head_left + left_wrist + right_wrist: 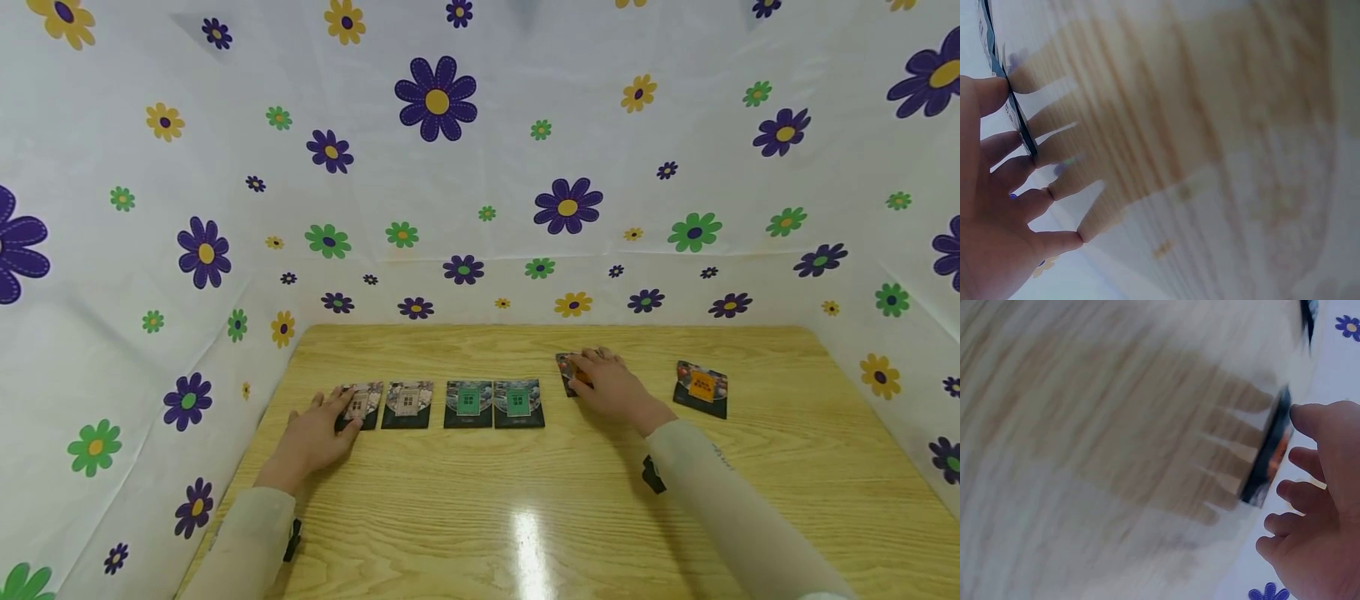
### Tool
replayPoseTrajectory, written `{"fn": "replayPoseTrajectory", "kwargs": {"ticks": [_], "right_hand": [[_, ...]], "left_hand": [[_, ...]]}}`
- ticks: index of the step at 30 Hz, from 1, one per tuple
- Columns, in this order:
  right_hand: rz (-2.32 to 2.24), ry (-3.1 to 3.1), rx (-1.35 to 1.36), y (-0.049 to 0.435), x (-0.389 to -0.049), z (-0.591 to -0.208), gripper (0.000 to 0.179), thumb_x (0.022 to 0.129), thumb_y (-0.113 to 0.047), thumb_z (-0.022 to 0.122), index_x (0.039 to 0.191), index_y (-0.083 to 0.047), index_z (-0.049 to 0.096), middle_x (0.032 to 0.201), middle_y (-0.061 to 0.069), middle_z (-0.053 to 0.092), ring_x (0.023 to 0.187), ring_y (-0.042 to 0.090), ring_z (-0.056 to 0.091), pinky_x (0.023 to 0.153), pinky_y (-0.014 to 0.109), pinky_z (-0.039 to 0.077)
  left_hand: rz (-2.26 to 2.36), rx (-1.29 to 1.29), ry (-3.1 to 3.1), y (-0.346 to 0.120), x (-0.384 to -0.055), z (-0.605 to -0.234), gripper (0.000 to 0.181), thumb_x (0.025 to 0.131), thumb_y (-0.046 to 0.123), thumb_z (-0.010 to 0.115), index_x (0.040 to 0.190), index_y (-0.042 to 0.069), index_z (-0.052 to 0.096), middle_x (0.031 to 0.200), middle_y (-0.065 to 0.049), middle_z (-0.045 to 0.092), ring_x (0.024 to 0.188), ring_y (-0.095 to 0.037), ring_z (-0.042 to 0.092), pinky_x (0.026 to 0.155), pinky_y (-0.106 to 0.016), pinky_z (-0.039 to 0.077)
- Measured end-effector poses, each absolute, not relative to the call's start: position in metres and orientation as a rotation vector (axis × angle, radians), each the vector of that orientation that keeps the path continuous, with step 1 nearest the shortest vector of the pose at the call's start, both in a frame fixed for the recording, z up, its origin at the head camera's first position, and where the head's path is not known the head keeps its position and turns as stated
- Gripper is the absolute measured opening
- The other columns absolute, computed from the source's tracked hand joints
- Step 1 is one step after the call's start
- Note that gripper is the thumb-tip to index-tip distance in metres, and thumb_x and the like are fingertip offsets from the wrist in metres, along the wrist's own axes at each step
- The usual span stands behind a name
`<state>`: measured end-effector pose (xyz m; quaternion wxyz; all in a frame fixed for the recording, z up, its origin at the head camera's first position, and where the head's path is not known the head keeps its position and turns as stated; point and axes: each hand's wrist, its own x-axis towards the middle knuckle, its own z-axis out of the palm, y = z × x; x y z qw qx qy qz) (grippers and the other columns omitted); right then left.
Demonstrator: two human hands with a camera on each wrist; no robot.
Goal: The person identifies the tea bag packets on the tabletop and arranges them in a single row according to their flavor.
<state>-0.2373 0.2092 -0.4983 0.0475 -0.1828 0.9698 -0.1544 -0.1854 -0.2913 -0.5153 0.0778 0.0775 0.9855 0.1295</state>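
My left hand [317,435] lies spread at the leftmost flat packet [361,406], dark below with a pale printed square. In the left wrist view, the thumb [991,94] meets the packet's edge and the fingertips rest on the table. My right hand [611,385] reaches over a dark packet with an orange square [568,380], partly hidden beneath it. The right wrist view has the thumb [1310,419] right at this packet's [1266,453] edge, with the other fingers loosely extended beyond it.
Another pale-square packet [407,406] lies beside the leftmost one. Two green-square packets, left [468,405] and right [518,405], sit side by side mid-table. A second orange-square packet [702,388] lies tilted at the right. Flower-printed cloth [495,167] surrounds the wooden table [450,500].
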Motion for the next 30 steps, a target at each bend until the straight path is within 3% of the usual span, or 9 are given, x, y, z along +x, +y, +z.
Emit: {"fn": "replayPoseTrajectory", "kwargs": {"ticks": [14,30], "right_hand": [[-0.440,2.965,-0.585,0.212,-0.235,-0.503,0.055,0.110,-0.029,0.056,0.156,0.002,0.048,0.157,0.032,0.048,0.150,0.059,0.034,0.122,0.074,0.026],[-0.351,3.006,-0.651,0.200,-0.209,-0.504,0.054,0.110,-0.035,0.057,0.153,-0.002,0.054,0.151,0.027,0.057,0.147,0.054,0.042,0.120,0.075,0.030]], "left_hand": [[0.373,0.240,2.952,-0.292,-0.184,-0.515,0.067,0.110,0.040,0.053,0.165,0.007,0.036,0.169,-0.026,0.031,0.155,-0.058,0.024,0.112,-0.088,0.020],[0.374,0.252,2.960,-0.294,-0.187,-0.518,0.067,0.110,0.042,0.052,0.165,0.007,0.036,0.170,-0.025,0.030,0.155,-0.057,0.024,0.112,-0.088,0.020]]}}
